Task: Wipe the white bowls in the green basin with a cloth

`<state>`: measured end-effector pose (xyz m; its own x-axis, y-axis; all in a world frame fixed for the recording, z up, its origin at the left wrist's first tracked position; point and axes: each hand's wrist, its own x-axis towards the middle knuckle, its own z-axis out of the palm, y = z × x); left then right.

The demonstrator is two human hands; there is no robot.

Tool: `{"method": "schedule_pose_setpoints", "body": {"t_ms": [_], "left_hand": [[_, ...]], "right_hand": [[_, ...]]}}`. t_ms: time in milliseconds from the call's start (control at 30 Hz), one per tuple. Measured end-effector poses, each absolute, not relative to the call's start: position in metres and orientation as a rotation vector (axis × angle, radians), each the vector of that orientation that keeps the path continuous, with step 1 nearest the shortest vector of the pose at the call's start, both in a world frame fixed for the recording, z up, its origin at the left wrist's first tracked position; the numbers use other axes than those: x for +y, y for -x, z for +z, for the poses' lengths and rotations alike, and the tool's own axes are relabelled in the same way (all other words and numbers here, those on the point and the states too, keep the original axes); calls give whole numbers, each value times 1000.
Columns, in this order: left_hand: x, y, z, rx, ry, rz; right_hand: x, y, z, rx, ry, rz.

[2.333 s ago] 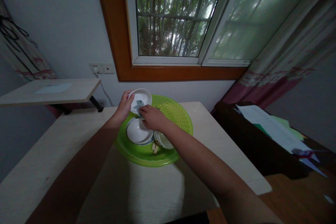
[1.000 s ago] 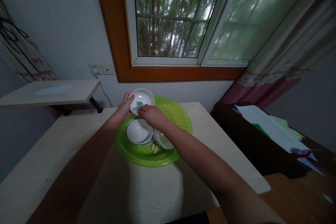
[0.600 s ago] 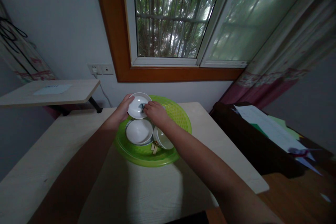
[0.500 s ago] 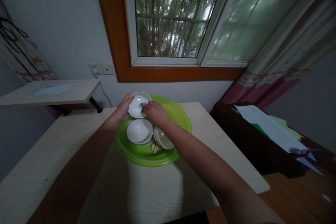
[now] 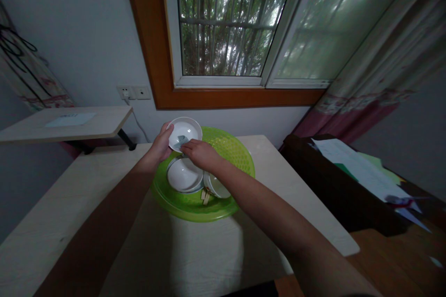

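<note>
My left hand (image 5: 161, 144) grips the left rim of a white dish (image 5: 184, 127), which is tilted toward me above the far left of a green basket (image 5: 205, 216). My right hand (image 5: 199, 154) is closed on a small pale grey-green cloth (image 5: 181, 140) pressed against the inside of the dish; its fingertips are partly hidden. Below the held dish, a stack of white dishes (image 5: 183, 175) sits in the basket. To its right are patterned bowls (image 5: 218, 186), partly covered by my right forearm. Short wooden sticks (image 5: 205, 196) lie between them.
The basket stands on a pale wooden table (image 5: 146, 236) against the wall under a window. A raised shelf (image 5: 104, 123) with a paper on it is at the left. At the right, a dark brown piece of furniture (image 5: 334, 190) holds papers. A white cable (image 5: 141, 127) hangs from the socket.
My right hand has moved left and down with the cloth, toward the dish's near edge. The dish has risen slightly in my left hand.
</note>
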<state>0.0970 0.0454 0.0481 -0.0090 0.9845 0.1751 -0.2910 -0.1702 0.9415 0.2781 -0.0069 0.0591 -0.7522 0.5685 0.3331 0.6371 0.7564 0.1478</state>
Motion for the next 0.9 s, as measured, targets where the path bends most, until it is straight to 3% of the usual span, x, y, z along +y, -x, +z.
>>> {"method": "schedule_pose_setpoints", "body": {"t_ms": [533, 900], "left_hand": [[46, -96, 43, 912, -1102, 1274], [48, -95, 39, 968, -1112, 1357]], "right_hand": [[-7, -303, 80, -2653, 1106, -477], [-11, -291, 73, -2742, 1104, -405]]}}
